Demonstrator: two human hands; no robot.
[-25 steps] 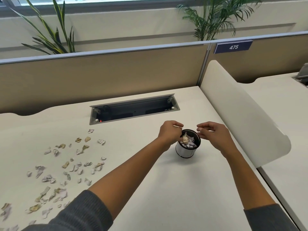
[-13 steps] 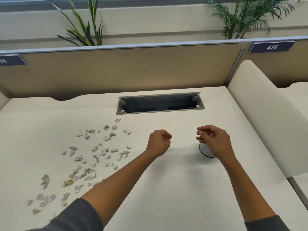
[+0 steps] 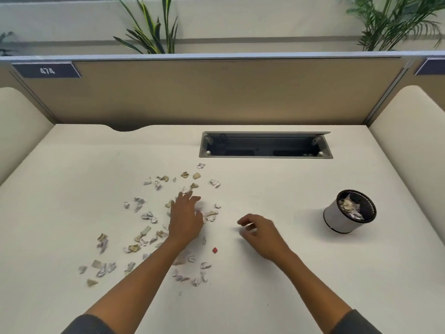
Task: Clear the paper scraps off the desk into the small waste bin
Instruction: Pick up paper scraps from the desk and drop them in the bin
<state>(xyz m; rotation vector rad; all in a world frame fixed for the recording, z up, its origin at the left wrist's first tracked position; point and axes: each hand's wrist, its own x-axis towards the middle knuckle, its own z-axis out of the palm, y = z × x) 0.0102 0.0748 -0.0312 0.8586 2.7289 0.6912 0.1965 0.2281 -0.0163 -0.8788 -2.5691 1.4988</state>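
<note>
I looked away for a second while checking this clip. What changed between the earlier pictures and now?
Both hands left the waste bin and swung left. The left hand now rests with spread fingers on the paper scraps; the right hand hovers loosely curled over bare desk, holding nothing visible. The view also turned left. The bin, already holding scraps, and the scattered pile look unchanged.
</note>
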